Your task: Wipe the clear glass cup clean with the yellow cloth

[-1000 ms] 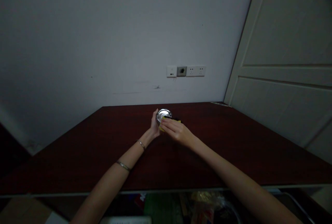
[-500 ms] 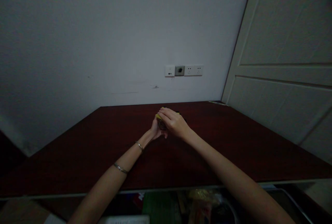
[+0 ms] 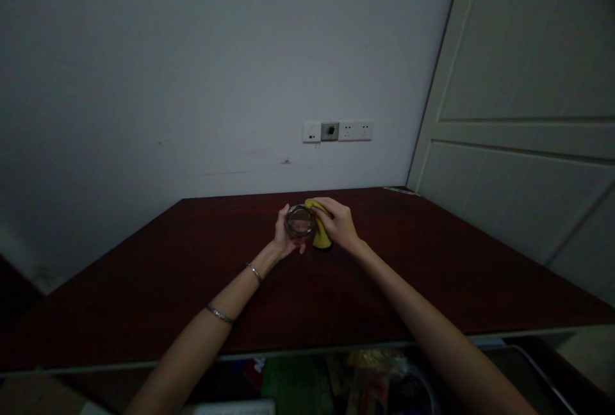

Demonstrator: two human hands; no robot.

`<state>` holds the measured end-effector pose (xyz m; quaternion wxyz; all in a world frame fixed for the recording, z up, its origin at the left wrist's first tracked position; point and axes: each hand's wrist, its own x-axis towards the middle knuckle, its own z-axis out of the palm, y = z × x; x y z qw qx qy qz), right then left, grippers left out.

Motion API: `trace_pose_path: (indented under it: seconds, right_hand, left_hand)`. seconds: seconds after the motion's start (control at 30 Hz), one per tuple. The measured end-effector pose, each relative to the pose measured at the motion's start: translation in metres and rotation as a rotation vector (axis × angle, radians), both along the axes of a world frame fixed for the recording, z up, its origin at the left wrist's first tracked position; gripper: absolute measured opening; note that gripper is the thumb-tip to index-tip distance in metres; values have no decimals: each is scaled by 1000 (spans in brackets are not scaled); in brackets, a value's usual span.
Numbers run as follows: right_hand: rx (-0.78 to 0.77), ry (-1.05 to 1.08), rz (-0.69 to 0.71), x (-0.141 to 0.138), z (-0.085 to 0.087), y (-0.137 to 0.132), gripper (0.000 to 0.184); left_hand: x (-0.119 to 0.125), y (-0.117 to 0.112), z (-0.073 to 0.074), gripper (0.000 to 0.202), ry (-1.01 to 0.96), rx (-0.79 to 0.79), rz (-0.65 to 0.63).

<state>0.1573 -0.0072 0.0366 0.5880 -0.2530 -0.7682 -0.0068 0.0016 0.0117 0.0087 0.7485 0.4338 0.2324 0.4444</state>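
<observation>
over the desk (image 3: 307, 300) | our left hand (image 3: 282, 234) cups a round glass vessel (image 3: 300, 221), fingers curled about it | our right hand (image 3: 342, 224) pinches a yellow cloth (image 3: 322, 237) at its right side | wiping appears underway; another pass would call for a steady hold

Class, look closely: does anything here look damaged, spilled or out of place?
Yes: dark scuff marks on the wall, just above the table and below left of the sockets; they stand out against its pale surface.
</observation>
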Motion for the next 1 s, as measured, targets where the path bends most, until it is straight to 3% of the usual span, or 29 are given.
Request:
trace_pose_path:
  seconds: [0.27, 0.57, 1.0]
  right_hand:
    - [11, 47, -31, 7, -20, -5, 22]
    - [21, 49, -32, 3, -29, -14, 25]
    - [272, -260, -50, 8, -37, -19, 38]
  left_hand:
    - [3, 1, 0, 73, -52, -17, -7]
    - [5, -8, 10, 70, -100, -76, -9]
    - [7, -3, 8, 68, -143, -160, 101]
